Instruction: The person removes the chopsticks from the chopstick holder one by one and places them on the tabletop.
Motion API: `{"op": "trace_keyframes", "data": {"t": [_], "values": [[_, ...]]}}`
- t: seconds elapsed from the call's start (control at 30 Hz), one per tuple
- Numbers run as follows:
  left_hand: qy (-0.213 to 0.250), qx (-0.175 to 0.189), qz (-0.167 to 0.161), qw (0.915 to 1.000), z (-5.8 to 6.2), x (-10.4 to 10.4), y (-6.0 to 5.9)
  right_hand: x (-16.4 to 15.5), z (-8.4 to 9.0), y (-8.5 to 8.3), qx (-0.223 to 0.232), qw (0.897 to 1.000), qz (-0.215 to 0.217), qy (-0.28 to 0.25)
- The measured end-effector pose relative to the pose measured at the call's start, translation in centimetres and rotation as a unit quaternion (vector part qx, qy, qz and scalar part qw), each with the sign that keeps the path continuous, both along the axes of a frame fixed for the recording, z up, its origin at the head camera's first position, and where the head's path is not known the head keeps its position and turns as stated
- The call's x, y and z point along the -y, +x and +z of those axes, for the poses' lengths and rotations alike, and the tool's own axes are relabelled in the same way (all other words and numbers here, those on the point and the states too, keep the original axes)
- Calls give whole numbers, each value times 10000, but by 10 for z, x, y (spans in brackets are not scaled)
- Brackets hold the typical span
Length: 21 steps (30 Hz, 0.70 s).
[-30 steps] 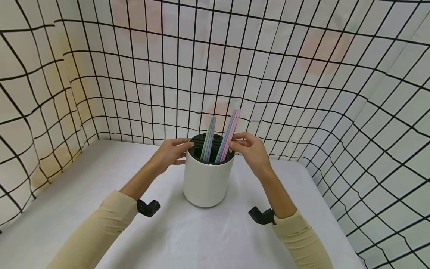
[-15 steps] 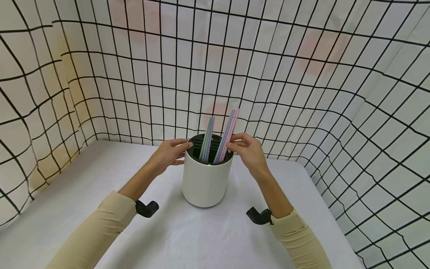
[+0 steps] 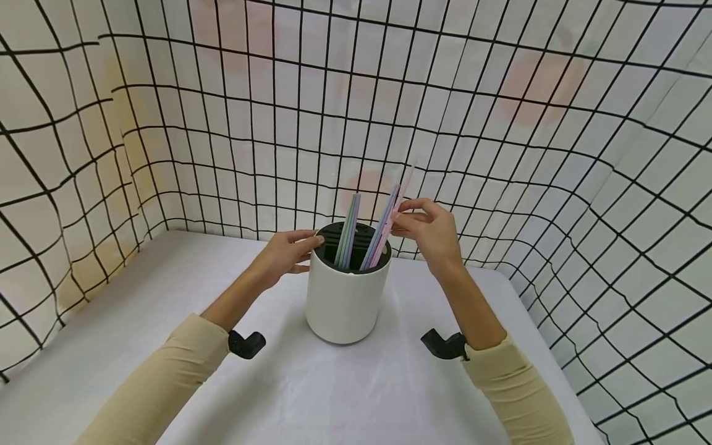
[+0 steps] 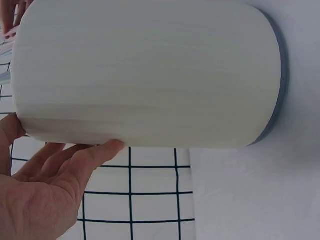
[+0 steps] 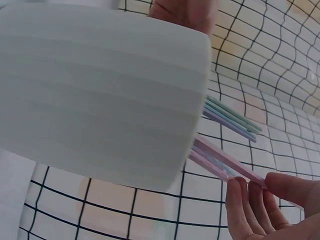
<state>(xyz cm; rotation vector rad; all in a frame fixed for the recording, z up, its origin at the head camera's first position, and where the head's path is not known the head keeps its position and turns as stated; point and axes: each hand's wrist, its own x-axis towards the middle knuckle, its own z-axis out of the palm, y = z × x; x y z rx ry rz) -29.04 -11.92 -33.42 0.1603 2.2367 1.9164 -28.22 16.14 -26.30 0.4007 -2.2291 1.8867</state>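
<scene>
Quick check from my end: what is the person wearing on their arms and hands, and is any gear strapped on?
Both arms wear long, close-fitting beige sleeves: left sleeve, right sleeve. Each ends short of the wrist. A small black angular mount sits at each cuff: left wrist mount, right wrist mount. The left hand and right hand are bare: no gloves, rings or watch show. No cables visible.

White holder (image 3: 345, 303), pastel sticks.
Sticks: green-blue pair (image 3: 348, 230), lilac-pink pair (image 3: 382, 230). Backdrop (image 3: 500, 123) white, black grid. Sleeves (image 3: 161, 383) beige.
</scene>
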Motion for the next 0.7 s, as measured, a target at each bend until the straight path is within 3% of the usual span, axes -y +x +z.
{"op": "trace_keyframes", "data": {"t": [0.13,0.37,0.53,0.7], "values": [[16,16,17,10000,0,0,0,-4,14,0,-107,9984,83,-549],[-17,34,73,10000,0,-1,1,-19,35,3,-113,9939,-198,-1075],[-9,36,78,10000,1,-2,1,-32,40,2,58,9930,-290,-1147],[-5,47,88,10000,0,-1,0,-46,33,0,382,9934,-426,-997]]}}
